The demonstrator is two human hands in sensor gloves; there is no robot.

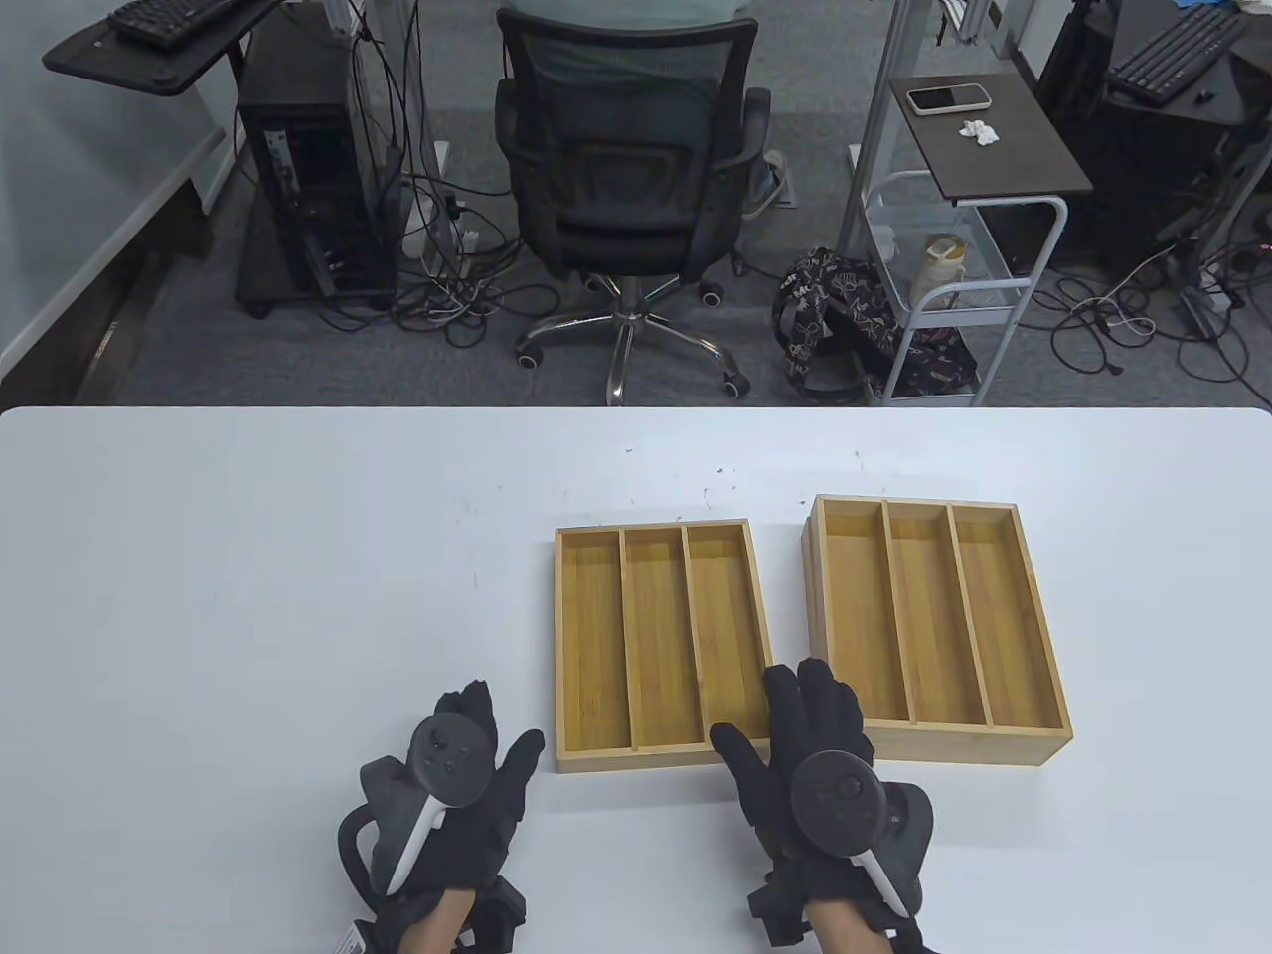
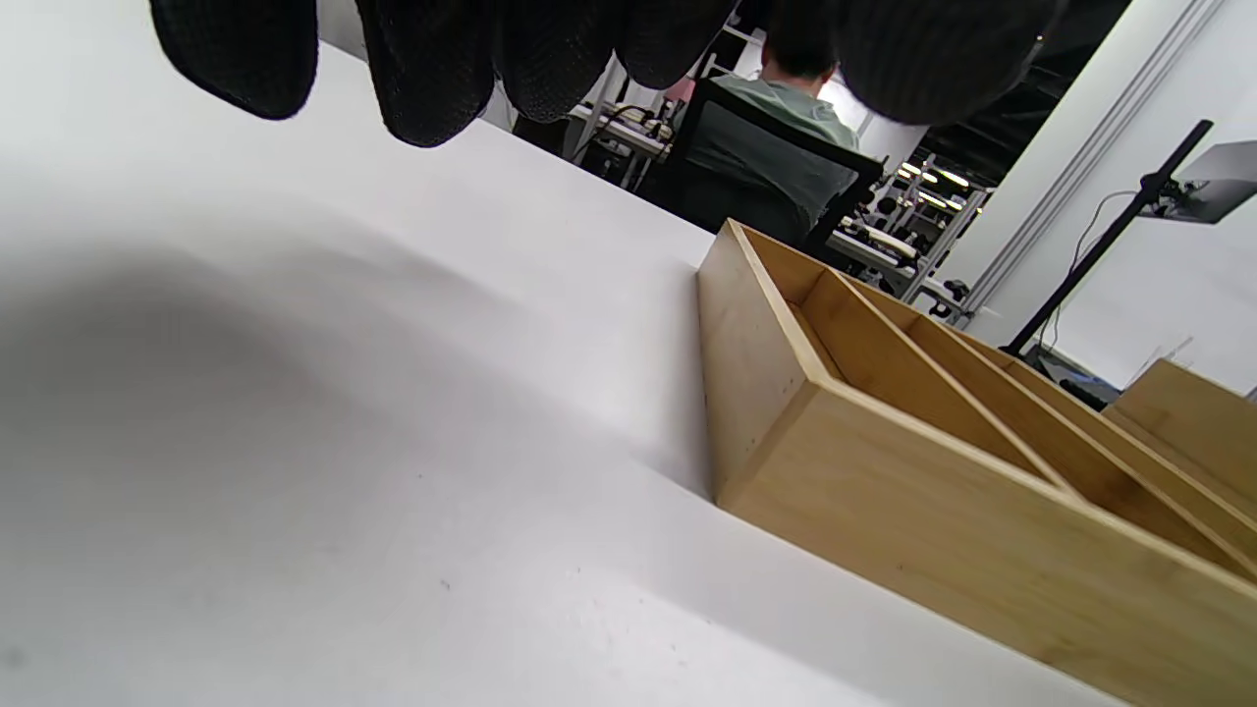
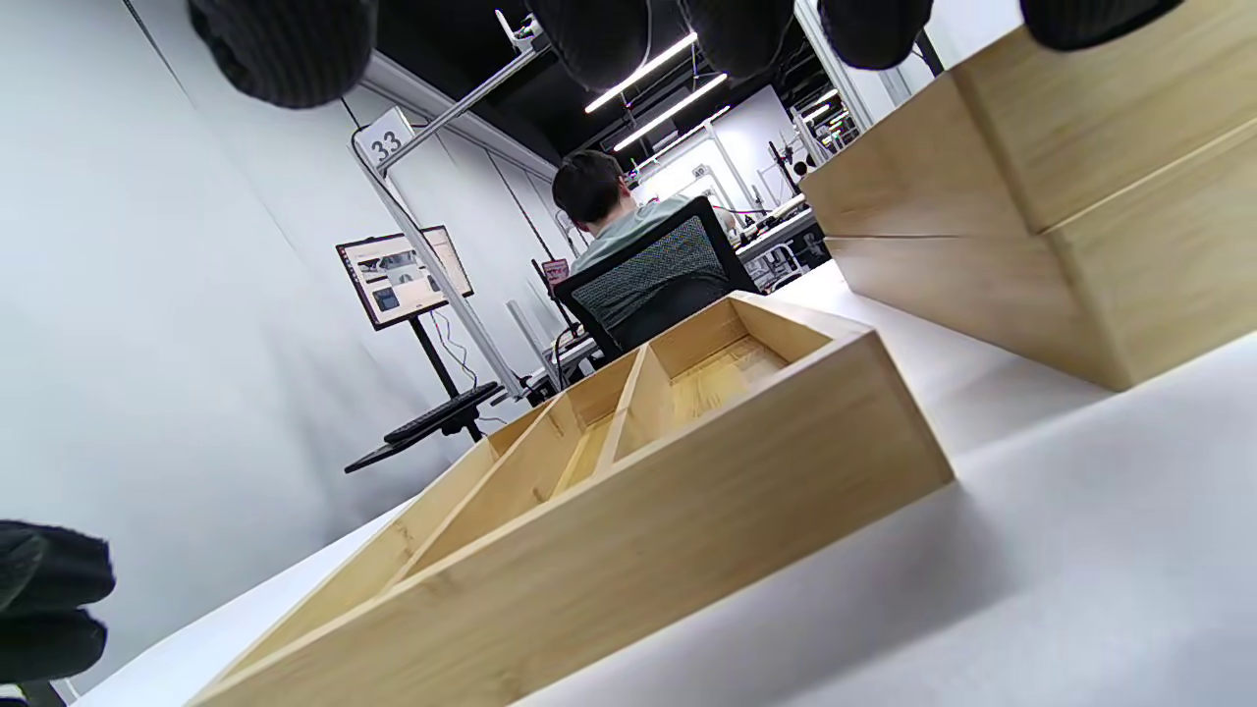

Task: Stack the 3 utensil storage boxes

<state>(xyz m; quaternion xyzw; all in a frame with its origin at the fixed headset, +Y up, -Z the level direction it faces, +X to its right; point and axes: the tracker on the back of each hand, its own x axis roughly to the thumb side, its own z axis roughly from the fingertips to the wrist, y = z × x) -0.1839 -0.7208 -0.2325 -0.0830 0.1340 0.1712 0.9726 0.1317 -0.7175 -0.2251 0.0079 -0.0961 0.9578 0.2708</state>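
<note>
Both hands sit nearest, down at the near edge of the bench (image 1: 248, 556). Left hand (image 1: 452, 795) lies flat on the bare top, fingers spread wide and holding nothing, just off the near left corner of the single box (image 1: 661, 646). Right hand (image 1: 810, 755) is spread wide too, fingers reaching over that box's near right corner; whether they press the wood or only hover, I can't tell from above.

So I'm bracketing the low box, one hand at each near corner, which looks to me like the setup for lifting it by its ends.

Over to the right, near but apart, stands the two-box stack (image 1: 939, 626) (the right wrist view shows the seam between its layers (image 3: 1041, 231)), set a little askew to the single box. That stack is where this last one should go, I reckon.

In the way? A strip of bench between the boxes and nothing else. Beyond the far edge: an office chair (image 1: 626, 179) with someone seated, a wire cart (image 1: 954, 288), floor cables.
</note>
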